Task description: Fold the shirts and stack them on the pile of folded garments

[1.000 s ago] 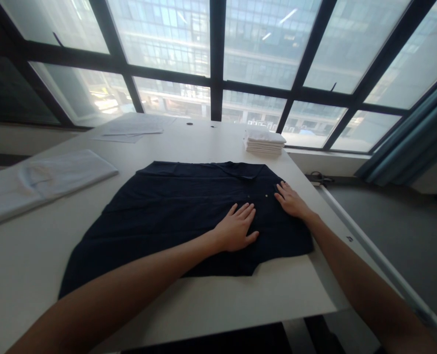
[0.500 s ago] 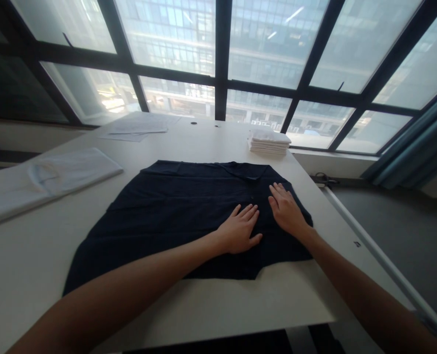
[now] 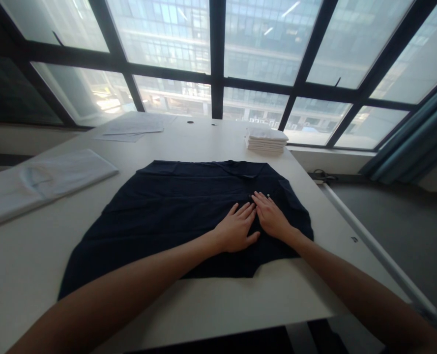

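A dark navy shirt (image 3: 174,211) lies spread flat on the white table (image 3: 218,300), its collar toward the window. My left hand (image 3: 236,228) rests flat on the shirt's right part, fingers stretched out. Right beside it, almost touching, my right hand (image 3: 272,216) also lies flat on the cloth, fingers extended toward the small buttons. Neither hand holds anything.
A stack of folded white cloths (image 3: 265,139) sits at the table's far right corner. A folded pale garment (image 3: 41,179) lies at the left, loose papers (image 3: 133,129) at the far left. The table's right edge drops to a grey floor (image 3: 398,216). Large windows stand behind.
My right hand has slid left across the shirt from near its right edge until it lies beside my left hand. The left hand has stayed in place.
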The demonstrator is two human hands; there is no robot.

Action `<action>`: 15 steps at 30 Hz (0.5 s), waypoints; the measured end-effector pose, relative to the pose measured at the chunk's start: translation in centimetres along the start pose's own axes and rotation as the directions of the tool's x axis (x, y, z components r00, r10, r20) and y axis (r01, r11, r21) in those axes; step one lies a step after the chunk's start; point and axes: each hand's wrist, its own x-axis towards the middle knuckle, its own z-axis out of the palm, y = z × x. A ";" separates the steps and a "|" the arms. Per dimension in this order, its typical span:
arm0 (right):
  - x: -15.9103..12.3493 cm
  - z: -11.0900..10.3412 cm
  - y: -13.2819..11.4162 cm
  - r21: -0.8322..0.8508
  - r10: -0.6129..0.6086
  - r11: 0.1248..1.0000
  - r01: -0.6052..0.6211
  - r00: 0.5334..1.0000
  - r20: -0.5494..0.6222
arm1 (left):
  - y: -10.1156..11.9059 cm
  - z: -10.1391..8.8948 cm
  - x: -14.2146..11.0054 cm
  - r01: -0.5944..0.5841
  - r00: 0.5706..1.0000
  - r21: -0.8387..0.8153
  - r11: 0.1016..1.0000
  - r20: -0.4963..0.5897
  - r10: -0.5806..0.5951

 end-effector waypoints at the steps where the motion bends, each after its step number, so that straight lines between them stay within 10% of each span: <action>1: 0.0 -0.1 0.0 -0.002 0.001 1.000 -0.001 1.000 0.001 | 0.0 0.0 0.0 0.000 1.000 0.002 1.000 0.001 0.000; 15: 0.1 -0.7 0.5 0.122 0.013 0.993 0.003 0.991 -0.130 | -0.1 0.2 -0.1 0.002 1.000 0.025 1.000 0.001 -0.002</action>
